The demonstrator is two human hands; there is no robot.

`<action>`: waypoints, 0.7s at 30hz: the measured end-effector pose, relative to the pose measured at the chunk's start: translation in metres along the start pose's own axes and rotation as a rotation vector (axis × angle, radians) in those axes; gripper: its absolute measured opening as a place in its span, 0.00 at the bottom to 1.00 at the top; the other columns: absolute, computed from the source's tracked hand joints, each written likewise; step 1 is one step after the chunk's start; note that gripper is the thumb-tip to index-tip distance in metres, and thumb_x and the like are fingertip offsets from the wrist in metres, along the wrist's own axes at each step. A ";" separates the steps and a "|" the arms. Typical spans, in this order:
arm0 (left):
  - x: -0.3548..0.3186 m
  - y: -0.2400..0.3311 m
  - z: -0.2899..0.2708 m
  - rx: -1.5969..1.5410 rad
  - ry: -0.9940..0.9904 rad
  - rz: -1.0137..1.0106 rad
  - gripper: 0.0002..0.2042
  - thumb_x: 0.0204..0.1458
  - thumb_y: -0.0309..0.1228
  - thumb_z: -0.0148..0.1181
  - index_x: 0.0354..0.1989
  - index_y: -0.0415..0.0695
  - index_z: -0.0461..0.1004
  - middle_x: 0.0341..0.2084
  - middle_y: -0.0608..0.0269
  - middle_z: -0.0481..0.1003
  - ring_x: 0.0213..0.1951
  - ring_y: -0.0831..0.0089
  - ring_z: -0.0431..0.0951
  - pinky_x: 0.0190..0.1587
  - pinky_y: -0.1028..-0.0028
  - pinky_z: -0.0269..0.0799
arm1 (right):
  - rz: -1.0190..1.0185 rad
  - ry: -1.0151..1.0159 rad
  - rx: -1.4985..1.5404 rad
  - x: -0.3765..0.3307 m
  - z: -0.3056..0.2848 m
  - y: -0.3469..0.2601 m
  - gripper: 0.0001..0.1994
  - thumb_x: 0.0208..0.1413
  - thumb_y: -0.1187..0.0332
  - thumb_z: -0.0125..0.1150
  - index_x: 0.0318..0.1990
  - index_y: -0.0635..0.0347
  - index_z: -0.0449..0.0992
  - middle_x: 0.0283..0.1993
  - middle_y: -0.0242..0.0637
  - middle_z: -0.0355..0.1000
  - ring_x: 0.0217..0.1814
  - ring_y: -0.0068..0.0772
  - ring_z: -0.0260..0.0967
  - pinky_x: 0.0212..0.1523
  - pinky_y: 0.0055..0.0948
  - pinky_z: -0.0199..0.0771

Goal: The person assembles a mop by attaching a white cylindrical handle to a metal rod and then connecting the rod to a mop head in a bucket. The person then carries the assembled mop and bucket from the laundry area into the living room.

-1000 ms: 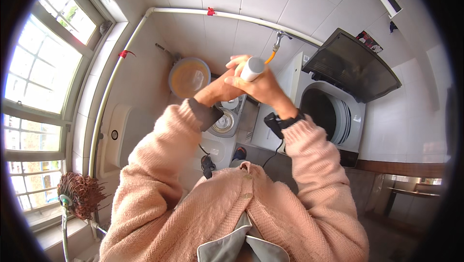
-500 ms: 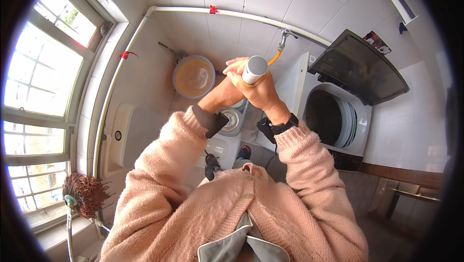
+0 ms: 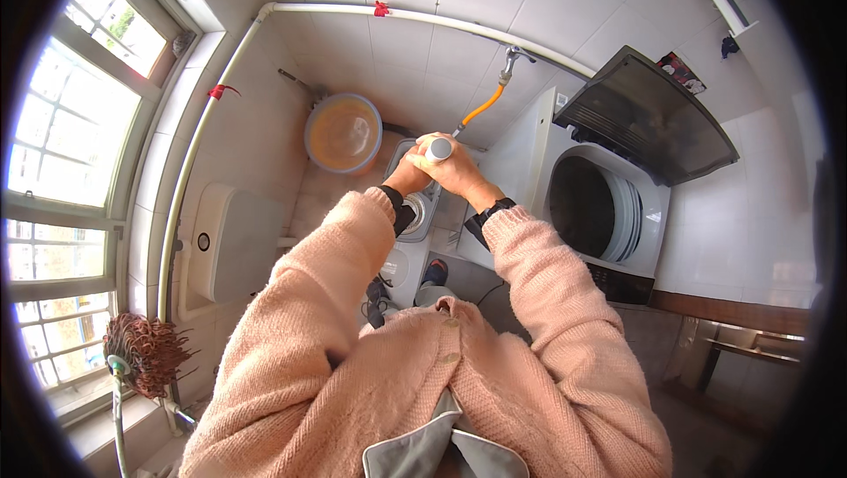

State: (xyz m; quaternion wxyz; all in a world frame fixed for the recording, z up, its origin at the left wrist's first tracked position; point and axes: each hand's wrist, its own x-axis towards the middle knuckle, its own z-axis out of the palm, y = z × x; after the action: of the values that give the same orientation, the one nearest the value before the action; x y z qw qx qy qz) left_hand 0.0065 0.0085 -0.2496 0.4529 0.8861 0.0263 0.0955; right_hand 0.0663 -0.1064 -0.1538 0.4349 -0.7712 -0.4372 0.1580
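A white mop handle with a rounded grey cap points up toward me, seen almost end-on. My right hand is wrapped around it near the top. Against it, on the left side, my left hand is closed too, pressed close to the right hand. Below them stands a grey mop bucket with a round metal spin basket, partly covered by my hands and left wrist. The lower end of the handle is hidden.
A round basin with yellowish insides sits left of the bucket. An orange hose hangs from a wall tap. At right, a washing machine has its dark lid raised. A brown-headed mop leans by the window.
Both hands have moved down and slightly left with the mop handle, away from my head. More of the orange hose shows now.
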 end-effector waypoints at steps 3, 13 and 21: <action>-0.006 0.046 -0.024 -0.178 0.038 0.010 0.15 0.52 0.26 0.58 0.49 0.48 0.72 0.48 0.55 0.75 0.52 0.54 0.74 0.55 0.60 0.71 | -0.064 0.026 -0.067 -0.004 -0.019 -0.035 0.11 0.48 0.63 0.71 0.31 0.60 0.78 0.46 0.42 0.77 0.52 0.44 0.72 0.55 0.39 0.70; -0.001 0.223 -0.163 -0.242 -0.031 0.314 0.16 0.49 0.20 0.57 0.48 0.39 0.69 0.42 0.51 0.73 0.49 0.56 0.73 0.52 0.63 0.70 | -0.406 0.076 0.248 0.011 -0.108 -0.177 0.07 0.52 0.77 0.64 0.27 0.61 0.70 0.38 0.39 0.78 0.53 0.42 0.74 0.54 0.42 0.71; 0.025 0.139 -0.102 -0.448 0.150 0.194 0.07 0.51 0.21 0.62 0.37 0.39 0.71 0.33 0.64 0.74 0.36 0.74 0.72 0.38 0.71 0.73 | -0.237 0.133 0.369 0.033 -0.064 -0.110 0.08 0.53 0.77 0.62 0.27 0.61 0.68 0.36 0.40 0.80 0.51 0.41 0.75 0.52 0.41 0.74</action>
State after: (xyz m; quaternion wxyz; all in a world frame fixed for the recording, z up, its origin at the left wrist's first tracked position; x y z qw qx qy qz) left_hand 0.0062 0.0110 -0.0751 0.6233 0.7526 -0.0473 0.2073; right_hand 0.0655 -0.0875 -0.0243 0.6120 -0.6304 -0.4590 0.1319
